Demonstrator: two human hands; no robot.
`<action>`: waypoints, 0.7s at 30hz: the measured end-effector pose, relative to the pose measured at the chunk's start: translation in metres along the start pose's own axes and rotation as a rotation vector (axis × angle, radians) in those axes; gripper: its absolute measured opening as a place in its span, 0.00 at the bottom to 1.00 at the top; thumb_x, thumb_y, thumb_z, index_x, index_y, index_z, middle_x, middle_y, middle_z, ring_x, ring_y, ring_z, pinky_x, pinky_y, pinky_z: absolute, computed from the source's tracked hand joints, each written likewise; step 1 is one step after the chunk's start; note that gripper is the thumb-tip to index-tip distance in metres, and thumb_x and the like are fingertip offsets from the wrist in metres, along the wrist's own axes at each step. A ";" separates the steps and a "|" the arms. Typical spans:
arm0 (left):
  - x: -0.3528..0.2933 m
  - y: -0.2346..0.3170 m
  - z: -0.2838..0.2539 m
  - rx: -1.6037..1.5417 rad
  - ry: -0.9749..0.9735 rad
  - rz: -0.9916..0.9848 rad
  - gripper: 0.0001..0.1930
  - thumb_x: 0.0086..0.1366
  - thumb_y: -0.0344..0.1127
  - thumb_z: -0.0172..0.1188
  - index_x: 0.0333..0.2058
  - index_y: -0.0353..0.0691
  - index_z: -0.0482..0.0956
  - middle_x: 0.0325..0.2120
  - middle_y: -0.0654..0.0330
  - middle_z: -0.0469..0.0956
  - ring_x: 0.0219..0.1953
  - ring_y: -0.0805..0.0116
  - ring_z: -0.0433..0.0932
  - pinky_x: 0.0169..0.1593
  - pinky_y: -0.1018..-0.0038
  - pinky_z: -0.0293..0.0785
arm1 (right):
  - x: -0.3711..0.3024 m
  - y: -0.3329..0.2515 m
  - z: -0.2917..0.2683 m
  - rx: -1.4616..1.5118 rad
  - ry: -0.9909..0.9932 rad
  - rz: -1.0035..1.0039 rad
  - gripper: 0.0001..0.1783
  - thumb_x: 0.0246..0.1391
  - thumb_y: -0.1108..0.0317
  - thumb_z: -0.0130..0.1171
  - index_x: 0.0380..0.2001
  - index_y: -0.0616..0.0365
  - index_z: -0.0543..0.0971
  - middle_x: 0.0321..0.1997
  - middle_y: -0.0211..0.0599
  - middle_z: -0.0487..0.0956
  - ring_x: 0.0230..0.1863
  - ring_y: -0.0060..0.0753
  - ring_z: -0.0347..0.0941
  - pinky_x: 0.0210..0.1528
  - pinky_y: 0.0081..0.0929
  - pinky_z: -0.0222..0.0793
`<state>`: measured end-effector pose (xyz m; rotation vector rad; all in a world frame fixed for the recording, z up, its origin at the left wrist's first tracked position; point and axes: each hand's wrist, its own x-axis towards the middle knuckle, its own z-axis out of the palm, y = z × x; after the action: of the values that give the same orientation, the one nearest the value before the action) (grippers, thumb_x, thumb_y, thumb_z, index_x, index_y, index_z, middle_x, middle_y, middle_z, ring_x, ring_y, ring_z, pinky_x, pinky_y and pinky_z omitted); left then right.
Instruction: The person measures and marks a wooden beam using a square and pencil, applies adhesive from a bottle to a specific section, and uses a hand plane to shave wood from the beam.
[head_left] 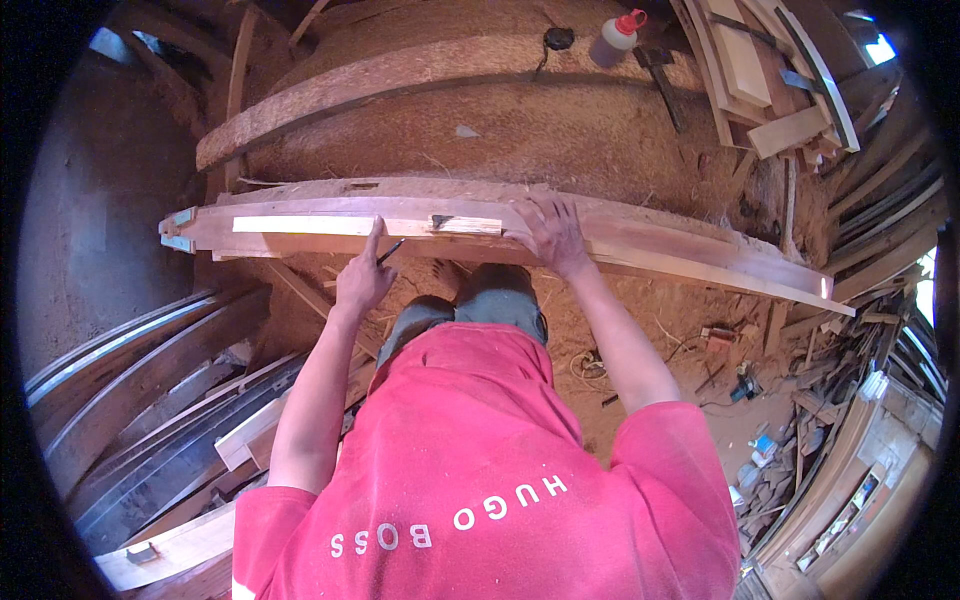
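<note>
A pale wooden strip [310, 224] with a dark mark near its right end lies along a long wooden plank [680, 232]. My left hand [362, 283] is at the strip's near edge, its index finger stretched onto the wood. A thin dark pencil [391, 252] sticks out to the right from its other, curled fingers. At the right end of the strip my right hand [553, 234] rests on the plank with its fingers spread. What lies under that palm is hidden.
Beyond the plank is a curved timber [370, 85]. A bottle with a red cap [613, 44], a small black object [558, 38] and a hammer-like tool [660, 85] lie at the back. Stacked boards [742, 65] stand back right; more timber [170, 400] fills the left.
</note>
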<state>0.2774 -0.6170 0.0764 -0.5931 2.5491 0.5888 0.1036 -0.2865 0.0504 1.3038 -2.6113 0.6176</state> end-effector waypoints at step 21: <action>0.000 -0.008 -0.001 -0.062 -0.055 0.019 0.58 0.59 0.35 0.66 0.77 0.63 0.31 0.34 0.44 0.84 0.40 0.39 0.84 0.45 0.47 0.79 | -0.044 -0.092 0.003 -0.095 -0.255 0.441 0.47 0.52 0.52 0.68 0.73 0.53 0.63 0.80 0.50 0.53 0.81 0.56 0.44 0.75 0.79 0.33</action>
<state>0.2812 -0.6238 0.0747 -0.5673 2.4955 0.6833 0.2029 -0.3048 0.0608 0.8259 -3.1267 0.3942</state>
